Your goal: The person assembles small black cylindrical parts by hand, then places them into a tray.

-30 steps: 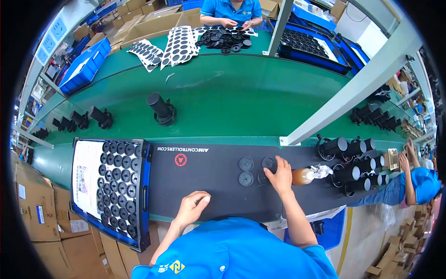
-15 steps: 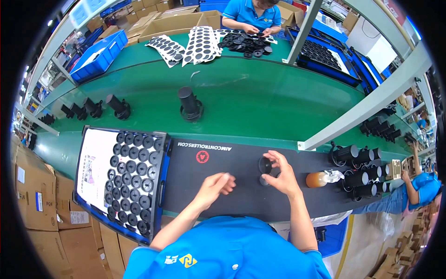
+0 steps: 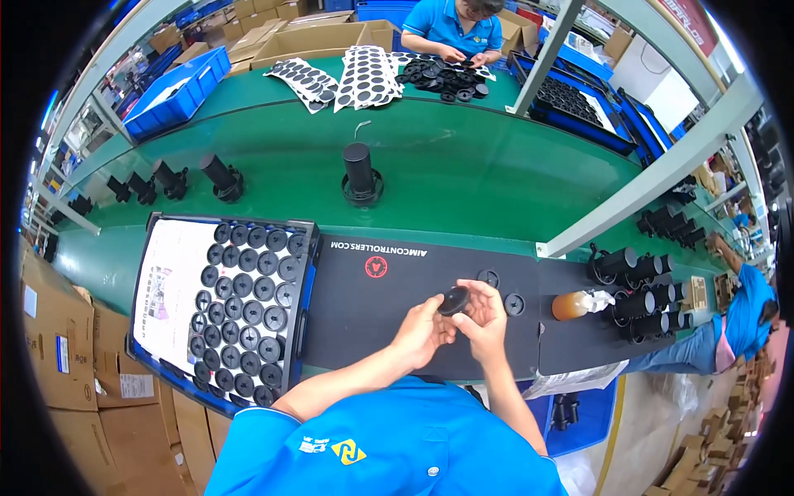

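Above the dark mat [image 3: 356, 331], my hands are together around a round black cap [image 3: 453, 301], tilted so its smooth face shows. My right hand [image 3: 485, 321] grips its right edge between thumb and fingers. Thumb and fingertips of my left hand [image 3: 423, 332] close on its left edge. Two more black caps lie just past my right hand: one farther off [image 3: 489, 278], one to the right [image 3: 514, 304]. On my left, a tray [image 3: 304, 306] holds rows of similar black caps on white sheeting.
An amber-filled bottle [image 3: 567, 307] with a whitish top stands right of the caps. Several black cylindrical parts [image 3: 635, 304] lie beyond it. Across the green surface [image 3: 463, 182] stands another black cylinder [image 3: 359, 169]. A metal post [image 3: 637, 182] slants at right. A co-worker [image 3: 455, 33] handles small parts opposite.
My left hand has come right to meet my right hand, and both now hold the cap. Two caps show on the mat. In the picture, the standing cylinders sit farther right.
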A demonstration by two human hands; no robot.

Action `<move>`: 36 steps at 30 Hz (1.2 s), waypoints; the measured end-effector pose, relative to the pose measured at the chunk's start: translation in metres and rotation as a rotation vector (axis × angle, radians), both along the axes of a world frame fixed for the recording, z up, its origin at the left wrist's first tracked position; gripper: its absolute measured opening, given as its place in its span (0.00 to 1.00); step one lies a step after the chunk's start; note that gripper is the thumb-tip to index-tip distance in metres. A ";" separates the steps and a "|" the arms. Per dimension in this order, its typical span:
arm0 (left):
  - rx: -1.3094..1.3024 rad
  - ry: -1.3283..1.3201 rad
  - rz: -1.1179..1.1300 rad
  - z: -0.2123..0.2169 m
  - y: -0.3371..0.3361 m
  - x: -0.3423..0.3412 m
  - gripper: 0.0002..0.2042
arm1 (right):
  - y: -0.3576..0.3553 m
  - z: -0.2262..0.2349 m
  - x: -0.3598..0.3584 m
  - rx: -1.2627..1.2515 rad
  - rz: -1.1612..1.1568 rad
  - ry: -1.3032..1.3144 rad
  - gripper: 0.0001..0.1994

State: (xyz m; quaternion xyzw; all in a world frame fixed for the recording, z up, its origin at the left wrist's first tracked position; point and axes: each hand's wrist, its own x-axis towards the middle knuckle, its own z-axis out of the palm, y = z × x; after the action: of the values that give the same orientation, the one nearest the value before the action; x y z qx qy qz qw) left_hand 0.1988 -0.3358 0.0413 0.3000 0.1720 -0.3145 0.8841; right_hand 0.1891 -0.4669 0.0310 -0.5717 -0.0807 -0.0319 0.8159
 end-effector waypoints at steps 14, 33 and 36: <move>1.462 -0.628 0.589 -0.055 0.067 0.147 0.28 | -0.080 -0.014 0.016 0.319 0.019 0.348 0.26; -0.018 -0.136 0.614 0.006 0.072 0.123 0.21 | -0.027 0.012 0.041 0.840 0.194 0.414 0.25; -0.097 -0.120 0.591 -0.005 0.074 0.097 0.20 | -0.010 0.024 0.040 0.855 0.241 0.375 0.25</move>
State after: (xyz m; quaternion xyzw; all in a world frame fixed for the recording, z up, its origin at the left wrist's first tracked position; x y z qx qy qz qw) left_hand 0.2963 -0.2618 0.0359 0.2122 0.1842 -0.0334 0.9591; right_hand 0.2291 -0.4774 0.0547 -0.1673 0.0227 0.1361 0.9762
